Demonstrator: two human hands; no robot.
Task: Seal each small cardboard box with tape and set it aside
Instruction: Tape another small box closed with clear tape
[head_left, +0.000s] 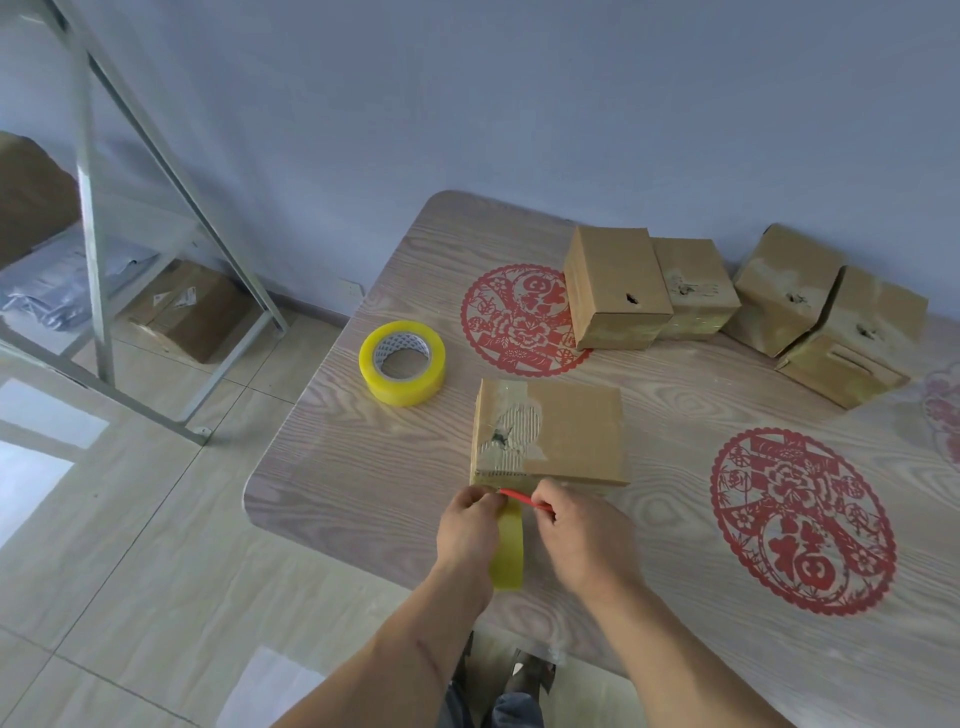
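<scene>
A small cardboard box (566, 431) with a torn patch on top lies on the table in front of me. My left hand (467, 530) grips a yellow tape roll (509, 551) held on edge just below the box's near side. My right hand (582, 535) pinches a thin red tool (519, 496), its tip at the tape where it meets the box edge. A second, larger yellow tape roll (402, 361) lies flat to the left of the box. Several other small cardboard boxes (613, 288) stand at the table's far side.
The wood-grain table (363, 467) bears red paper-cut decorations (800, 519). A metal ladder (98, 208) stands on the tiled floor at left, with a large carton (192, 312) behind it. The wall runs close behind the far boxes.
</scene>
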